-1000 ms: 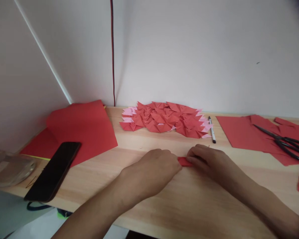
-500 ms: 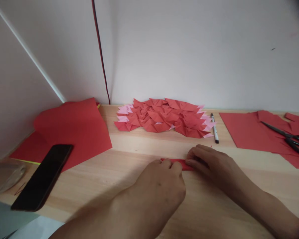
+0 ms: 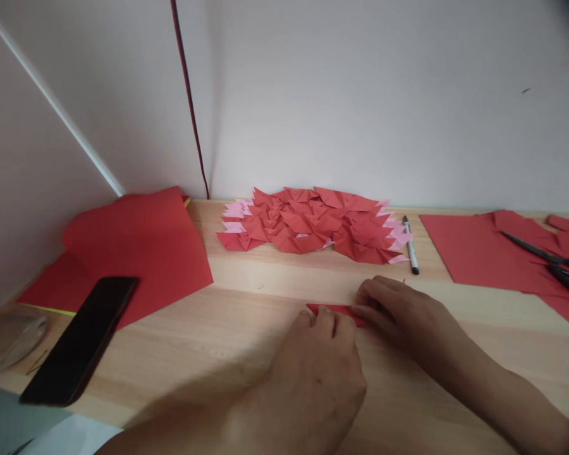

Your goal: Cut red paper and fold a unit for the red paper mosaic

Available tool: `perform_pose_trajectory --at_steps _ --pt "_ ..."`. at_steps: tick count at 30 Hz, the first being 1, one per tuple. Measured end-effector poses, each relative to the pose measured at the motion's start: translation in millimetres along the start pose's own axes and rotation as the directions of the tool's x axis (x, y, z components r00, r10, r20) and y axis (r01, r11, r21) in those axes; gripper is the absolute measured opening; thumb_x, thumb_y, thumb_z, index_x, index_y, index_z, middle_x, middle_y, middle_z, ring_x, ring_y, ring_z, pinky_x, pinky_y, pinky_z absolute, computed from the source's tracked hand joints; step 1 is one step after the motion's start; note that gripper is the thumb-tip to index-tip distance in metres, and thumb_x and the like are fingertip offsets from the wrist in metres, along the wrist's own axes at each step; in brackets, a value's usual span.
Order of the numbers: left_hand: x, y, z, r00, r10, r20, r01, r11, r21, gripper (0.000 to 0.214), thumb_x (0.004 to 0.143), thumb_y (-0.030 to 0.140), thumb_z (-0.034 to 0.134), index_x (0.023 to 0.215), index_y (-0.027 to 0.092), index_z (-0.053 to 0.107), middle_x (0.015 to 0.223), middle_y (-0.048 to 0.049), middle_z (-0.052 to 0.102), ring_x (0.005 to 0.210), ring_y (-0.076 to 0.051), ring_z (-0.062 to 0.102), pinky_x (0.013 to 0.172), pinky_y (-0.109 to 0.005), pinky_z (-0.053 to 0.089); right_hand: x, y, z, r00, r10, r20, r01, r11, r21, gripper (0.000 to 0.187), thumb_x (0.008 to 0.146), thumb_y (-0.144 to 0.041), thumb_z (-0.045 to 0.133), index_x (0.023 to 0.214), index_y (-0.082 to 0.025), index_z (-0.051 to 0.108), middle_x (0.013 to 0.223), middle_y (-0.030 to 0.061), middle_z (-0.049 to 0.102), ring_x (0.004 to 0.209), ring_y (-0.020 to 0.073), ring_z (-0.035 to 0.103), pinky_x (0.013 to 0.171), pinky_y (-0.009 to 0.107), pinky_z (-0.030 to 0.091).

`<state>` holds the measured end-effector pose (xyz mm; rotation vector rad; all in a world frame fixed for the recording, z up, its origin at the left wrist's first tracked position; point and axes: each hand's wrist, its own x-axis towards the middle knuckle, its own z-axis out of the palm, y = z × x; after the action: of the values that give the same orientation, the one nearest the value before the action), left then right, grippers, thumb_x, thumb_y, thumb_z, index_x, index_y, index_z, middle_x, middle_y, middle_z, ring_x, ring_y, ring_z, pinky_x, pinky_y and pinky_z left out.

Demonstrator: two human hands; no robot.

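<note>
A small folded piece of red paper lies on the wooden table, mostly covered by my fingers. My left hand presses on its near edge with bent fingers. At the paper's right end, my right hand pinches it between thumb and fingers. Behind my hands, against the wall, several folded red and pink paper pieces lie in overlapping rows. A white marker with a dark cap rests just right of them.
Black scissors lie on red paper sheets at the right. To the left, a black phone overlaps a large curled red sheet. A clear container stands at the left edge. A dark cable hangs down the wall.
My left hand has shifted slightly right and nearer along the paper, uncovering more of its left corner. My right hand stays almost in place on the right end.
</note>
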<state>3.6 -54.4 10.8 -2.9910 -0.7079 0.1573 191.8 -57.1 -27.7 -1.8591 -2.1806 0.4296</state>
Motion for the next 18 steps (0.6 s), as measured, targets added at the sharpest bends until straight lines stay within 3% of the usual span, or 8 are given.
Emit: perform_pose_trajectory --at_steps 3,7,12,18 --pt "1 5 3.6 1.0 -0.025 -0.017 0.026 0.999 0.035 0.036 0.085 0.014 0.041 0.11 0.007 0.066 0.107 -0.0183 0.06 0.094 -0.029 0.057 0.075 -0.042 0.05 -1 1 2 0.999 -0.023 -0.027 0.023 1.0 -0.008 0.022 0.092 -0.034 0.047 0.074 -0.022 0.05 0.075 0.0001 0.059 0.067 0.016 0.054 0.057 0.027 0.04" --pt "-1 19 19.3 0.984 -0.027 -0.178 0.042 0.996 0.079 0.042 0.087 0.017 0.038 0.119 0.007 0.062 0.132 -0.0193 0.052 0.118 -0.034 0.05 0.094 -0.048 0.043 -1 0 1 0.999 -0.028 -0.027 0.027 1.0 -0.01 0.021 0.092 -0.032 0.047 0.073 -0.022 0.049 0.074 0.0001 0.059 0.067 0.0161 0.055 0.056 0.027 0.04" --pt "-3 32 37.8 0.979 -0.01 -0.202 0.029 0.995 0.093 0.047 0.09 0.02 0.032 0.127 0.002 0.055 0.131 -0.0186 0.054 0.124 -0.031 0.049 0.104 -0.044 0.036 -1 -1 1 0.999 -0.029 -0.045 0.029 1.0 -0.011 0.02 0.091 -0.032 0.048 0.074 -0.022 0.049 0.074 0.0002 0.059 0.067 0.0161 0.056 0.055 0.027 0.04" --pt "-2 29 37.0 0.982 -0.004 -0.19 0.021 0.996 0.088 0.046 0.09 0.019 0.032 0.126 0.003 0.056 0.129 -0.0188 0.055 0.122 -0.03 0.05 0.104 -0.045 0.038 -5 -3 3 0.997 -0.056 -0.055 0.054 0.998 -0.042 0.014 0.092 -0.026 0.043 0.079 -0.023 0.046 0.08 0.0008 0.058 0.075 0.0176 0.055 0.061 0.028 0.041"
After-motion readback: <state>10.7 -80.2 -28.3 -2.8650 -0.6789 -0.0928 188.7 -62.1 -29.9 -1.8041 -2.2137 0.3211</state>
